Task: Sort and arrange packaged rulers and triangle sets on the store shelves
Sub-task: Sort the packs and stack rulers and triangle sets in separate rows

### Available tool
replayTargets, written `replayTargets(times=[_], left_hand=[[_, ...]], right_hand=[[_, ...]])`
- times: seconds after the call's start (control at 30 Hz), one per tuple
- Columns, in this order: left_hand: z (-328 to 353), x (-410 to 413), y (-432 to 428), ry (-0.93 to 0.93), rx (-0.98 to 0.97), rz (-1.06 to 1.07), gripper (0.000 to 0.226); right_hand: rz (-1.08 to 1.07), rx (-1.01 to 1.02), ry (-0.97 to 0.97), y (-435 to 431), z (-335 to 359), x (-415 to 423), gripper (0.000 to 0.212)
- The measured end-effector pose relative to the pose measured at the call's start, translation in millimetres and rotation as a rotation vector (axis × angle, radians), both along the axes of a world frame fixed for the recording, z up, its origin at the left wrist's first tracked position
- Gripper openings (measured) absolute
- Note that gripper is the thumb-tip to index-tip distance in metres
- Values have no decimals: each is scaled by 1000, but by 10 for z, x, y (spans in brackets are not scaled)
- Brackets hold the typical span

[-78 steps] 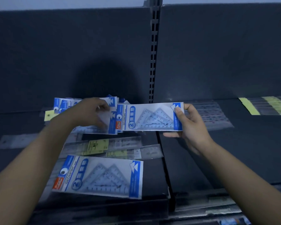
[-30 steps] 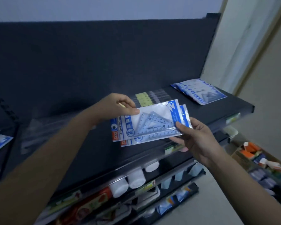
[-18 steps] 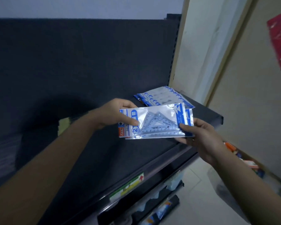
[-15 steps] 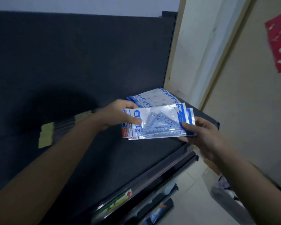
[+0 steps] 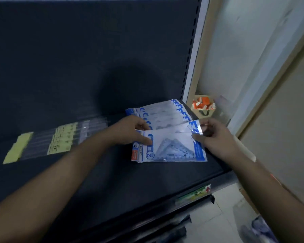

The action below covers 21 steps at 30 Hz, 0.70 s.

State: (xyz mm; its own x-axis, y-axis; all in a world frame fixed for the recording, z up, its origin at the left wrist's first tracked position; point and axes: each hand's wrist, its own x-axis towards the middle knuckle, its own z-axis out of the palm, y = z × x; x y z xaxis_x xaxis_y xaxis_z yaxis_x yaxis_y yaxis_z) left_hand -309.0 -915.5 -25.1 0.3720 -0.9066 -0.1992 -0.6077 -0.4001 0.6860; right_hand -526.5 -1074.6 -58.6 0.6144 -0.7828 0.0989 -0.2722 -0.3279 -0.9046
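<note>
Fingers [image 5: 144, 139] pinch triangle packs [image 5: 170, 149] before fanned stack [image 5: 165, 114], rulers [image 5: 60, 139] leftward.

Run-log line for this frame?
left hand: grips triangle-set packs | right hand: pinches their right end | place: over shelf, before fanned stack

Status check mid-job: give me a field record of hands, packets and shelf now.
left hand: grips left end of held packets
right hand: pinches their right end
held packets: in front of fanned pile; shelf contact unclear
fanned pile: triangle sets, at shelf's right end
rulers: clear sleeves, yellow labels, lying to the left
</note>
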Motion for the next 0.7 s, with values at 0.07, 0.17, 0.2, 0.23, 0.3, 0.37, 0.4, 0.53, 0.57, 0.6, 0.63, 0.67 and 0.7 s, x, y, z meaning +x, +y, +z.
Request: replayTargets(times=[0.07, 0.17, 0.2, 0.23, 0.3, 0.37, 0.4, 0.53, 0.57, 0.6, 0.63, 0.67, 0.7], left_hand=[[-23, -76, 42, -43, 13, 85, 37], [-64, -230, 108, -127, 32, 193, 34], [-87, -271, 122, -124, 24, 235, 33], [-109, -311, 137, -93, -1, 277, 31], [-174, -421, 179, 3, -88, 361, 26], [-259, -539, 210, 54, -202, 443, 30], [-305, -592, 223, 59, -265, 469, 34], [-394, -684, 272, 64, -373, 472, 38], [-408, -689, 277, 55, -372, 465, 38], [-423, -701, 275, 29, -368, 463, 38], [-436, -722, 272, -25, -363, 459, 38], [-448, -747, 264, -107, -360, 444, 39], [-457, -775, 257, -204, -361, 417, 41]], right_hand=[[58, -165, 65, -98, -69, 34, 29], [127, -246, 53, -197, -179, 56, 30], [141, -256, 55, -220, -215, 70, 29], [157, -273, 70, -227, -236, 83, 26], [166, -359, 124, -231, -275, 106, 12], [148, -438, 161, -232, -299, 119, 28], [141, -455, 168, -233, -306, 120, 37], [91, -473, 157, -229, -291, 129, 48], [74, -484, 157, -231, -283, 129, 50], [56, -496, 161, -235, -276, 131, 51], [37, -508, 172, -238, -270, 128, 52], [23, -518, 184, -239, -264, 122, 52], [14, -521, 194, -243, -265, 117, 50]])
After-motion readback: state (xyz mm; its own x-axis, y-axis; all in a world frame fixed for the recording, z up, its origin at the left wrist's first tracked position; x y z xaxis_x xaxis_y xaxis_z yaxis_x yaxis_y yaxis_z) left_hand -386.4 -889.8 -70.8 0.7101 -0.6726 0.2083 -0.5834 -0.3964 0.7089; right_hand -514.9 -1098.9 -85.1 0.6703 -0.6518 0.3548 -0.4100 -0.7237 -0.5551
